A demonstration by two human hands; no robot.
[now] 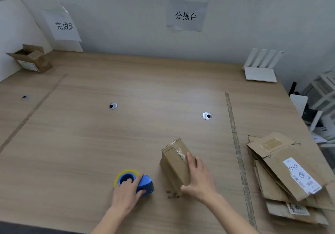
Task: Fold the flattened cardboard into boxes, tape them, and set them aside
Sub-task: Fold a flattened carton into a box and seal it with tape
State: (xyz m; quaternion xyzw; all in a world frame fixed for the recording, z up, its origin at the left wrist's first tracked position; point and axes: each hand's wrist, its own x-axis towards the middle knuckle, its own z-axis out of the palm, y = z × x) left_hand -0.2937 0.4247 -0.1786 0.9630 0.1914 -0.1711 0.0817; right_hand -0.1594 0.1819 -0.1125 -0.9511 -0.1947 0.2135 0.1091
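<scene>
A small folded cardboard box (175, 161) with clear tape across its top stands on the wooden table (126, 134) near the front middle. My right hand (196, 175) grips its right side, fingers over the top and thumb at the near corner. My left hand (126, 193) grips a blue tape dispenser (143, 184) with a yellow-edged roll, resting on the table to the left of the box. A stack of flattened cardboard (284, 175) with white labels lies at the right front.
An open cardboard box (30, 58) sits at the far left corner under a paper sign. A white router (261, 70) stands at the far right. A tape strip (237, 152) runs along the table left of the flat stack. Three cable holes dot the tabletop.
</scene>
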